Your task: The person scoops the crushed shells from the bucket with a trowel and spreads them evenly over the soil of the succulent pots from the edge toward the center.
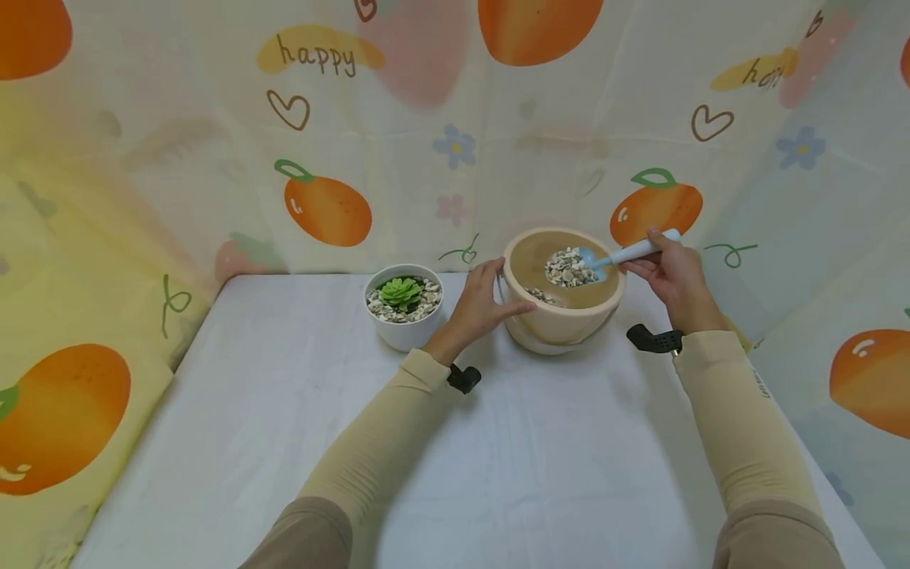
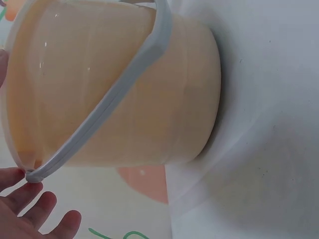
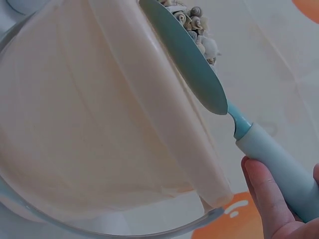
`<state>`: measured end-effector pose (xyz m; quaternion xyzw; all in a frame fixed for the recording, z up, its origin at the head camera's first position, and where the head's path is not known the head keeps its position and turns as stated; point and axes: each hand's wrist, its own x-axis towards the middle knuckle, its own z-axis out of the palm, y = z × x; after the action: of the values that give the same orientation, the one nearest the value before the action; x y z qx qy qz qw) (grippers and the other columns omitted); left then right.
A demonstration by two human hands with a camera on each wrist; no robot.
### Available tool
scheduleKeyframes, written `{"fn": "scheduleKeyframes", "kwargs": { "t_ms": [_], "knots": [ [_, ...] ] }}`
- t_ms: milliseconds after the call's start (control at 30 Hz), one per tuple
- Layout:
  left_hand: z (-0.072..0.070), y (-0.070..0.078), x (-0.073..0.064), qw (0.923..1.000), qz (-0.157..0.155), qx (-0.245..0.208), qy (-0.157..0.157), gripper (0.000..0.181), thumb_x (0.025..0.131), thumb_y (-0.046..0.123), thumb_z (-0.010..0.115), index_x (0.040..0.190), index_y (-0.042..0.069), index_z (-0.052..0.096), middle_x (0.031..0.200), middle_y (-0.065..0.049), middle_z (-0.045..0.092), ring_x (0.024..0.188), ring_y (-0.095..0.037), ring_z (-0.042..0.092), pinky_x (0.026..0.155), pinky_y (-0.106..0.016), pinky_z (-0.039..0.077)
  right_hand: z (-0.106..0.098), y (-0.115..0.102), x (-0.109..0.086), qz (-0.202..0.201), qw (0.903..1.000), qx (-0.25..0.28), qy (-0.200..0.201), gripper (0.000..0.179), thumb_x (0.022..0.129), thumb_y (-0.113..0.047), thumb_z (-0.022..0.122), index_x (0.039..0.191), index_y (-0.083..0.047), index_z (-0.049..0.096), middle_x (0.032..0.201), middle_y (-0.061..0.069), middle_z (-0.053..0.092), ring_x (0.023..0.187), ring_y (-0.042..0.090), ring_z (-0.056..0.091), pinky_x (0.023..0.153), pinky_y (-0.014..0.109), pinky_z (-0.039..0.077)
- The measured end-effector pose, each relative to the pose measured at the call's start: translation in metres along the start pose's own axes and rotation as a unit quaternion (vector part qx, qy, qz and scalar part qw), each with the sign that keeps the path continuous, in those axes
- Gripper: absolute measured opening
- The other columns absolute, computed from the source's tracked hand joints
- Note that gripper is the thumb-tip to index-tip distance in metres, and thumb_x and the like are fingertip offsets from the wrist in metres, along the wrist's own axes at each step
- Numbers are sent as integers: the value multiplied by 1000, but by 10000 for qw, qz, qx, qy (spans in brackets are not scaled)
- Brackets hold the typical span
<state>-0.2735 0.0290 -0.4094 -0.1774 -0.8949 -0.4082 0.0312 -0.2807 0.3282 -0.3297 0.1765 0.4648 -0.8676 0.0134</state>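
Observation:
A beige bucket (image 1: 562,330) with a grey carrying handle (image 2: 107,102) hanging down its side stands on the table. My left hand (image 1: 476,304) rests on its rim, the thumb along the near edge and fairly straight fingers (image 2: 37,209) against the left side by the handle's joint. My right hand (image 1: 671,278) grips a hand trowel by its pale handle (image 3: 279,164). The trowel's blue-green blade (image 3: 192,59) sits just above the bucket's rim, heaped with small shells (image 1: 569,267). More shells (image 1: 542,295) show inside the bucket, near its front wall.
A white pot (image 1: 405,334) left of the bucket holds a green succulent (image 1: 400,293) amid shells and pebbles. Under everything lies a white tablecloth (image 1: 526,474). Fruit-printed curtains (image 1: 398,158) hang close behind the bucket and at both sides.

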Motion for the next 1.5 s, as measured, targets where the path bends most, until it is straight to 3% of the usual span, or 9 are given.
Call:
{"fn": "scheduleKeyframes", "kwargs": {
  "t_ms": [267, 767, 1167, 1500],
  "knots": [
    [-3, 2, 1, 9999, 150, -33, -42, 96, 78, 51, 77, 150, 6, 32, 153, -13, 36, 143, -29, 34, 116, -43, 34, 3, 1, -3, -106, 9999, 82, -7, 29, 90, -23, 67, 110, -8, 53, 77, 12, 71, 75, 25, 74, 74, 39, 58],
    [-11, -5, -8, 9996, 204, -128, 163, 89, 79, 46, 78, 148, 7, 37, 153, -15, 34, 141, -33, 36, 113, -49, 36, 11, 9, -7, -326, 9994, 99, 94, 33, 87, -24, 70, 112, -9, 54, 80, 9, 71, 76, 23, 74, 78, 40, 55],
    [-28, -7, -18, 9999, 70, -63, 99, 92, 79, 48, 78, 150, 9, 35, 157, -15, 28, 145, -35, 29, 113, -54, 34, 19, 11, -8, -456, 9988, 129, 112, 35, 87, -25, 71, 114, -10, 54, 82, 9, 72, 76, 23, 75, 77, 40, 55],
    [-42, -10, -28, 9997, 183, -27, 152, 92, 78, 46, 79, 150, 9, 35, 157, -16, 29, 145, -34, 29, 114, -55, 32, 24, 13, -13, -559, 9982, 212, -29, 35, 88, -24, 69, 116, -9, 53, 85, 9, 71, 78, 22, 75, 80, 39, 53]
  ]
}}
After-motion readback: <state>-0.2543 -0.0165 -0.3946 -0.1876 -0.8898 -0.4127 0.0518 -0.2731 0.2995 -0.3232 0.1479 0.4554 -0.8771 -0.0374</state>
